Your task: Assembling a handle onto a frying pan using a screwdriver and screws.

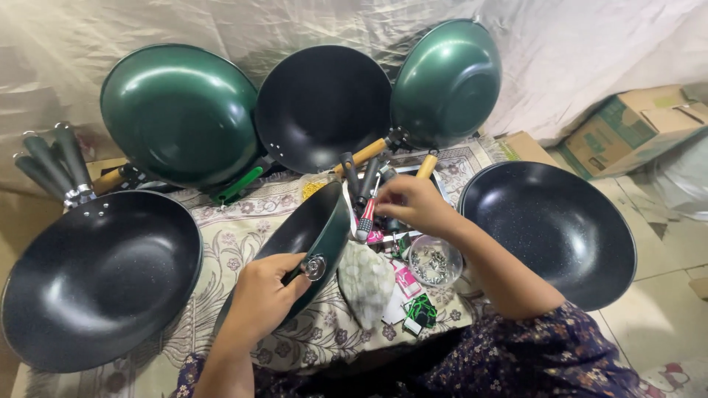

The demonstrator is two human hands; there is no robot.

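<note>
Green-black wok tilts on edge, left hand fingers gripping its rim; right hand fingers pinching a screwdriver just beside it, more woks crowding around.

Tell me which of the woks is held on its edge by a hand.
The small wok in the middle, gripped at its rim by the left hand. It stands tilted on edge, while the others lie flat or lean against the back sheet.
</note>
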